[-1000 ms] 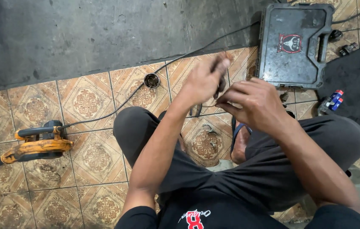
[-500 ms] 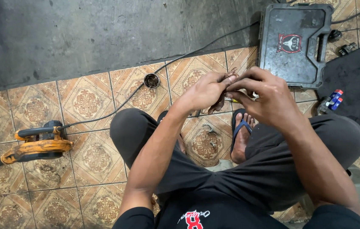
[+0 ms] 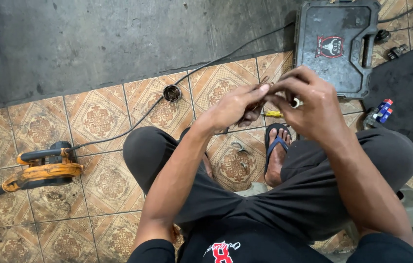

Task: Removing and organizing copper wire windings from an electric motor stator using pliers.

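Seated on the patterned orange tile floor (image 3: 99, 117), knees bent, blue flip-flop (image 3: 275, 146) on one foot. Both hands raised together above the knees: left hand (image 3: 233, 107) and right hand (image 3: 308, 100) meeting fingertip to fingertip, each grip pinched on a small dark metal part (image 3: 260, 100), too small and too hidden to identify. Just beyond the hands, a yellow-handled screwdriver (image 3: 274, 114) on the tiles. Farther off, a closed grey plastic tool case (image 3: 335, 44). At far left, an orange and black electric blower (image 3: 41, 170), black cord (image 3: 133, 124) trailing away.
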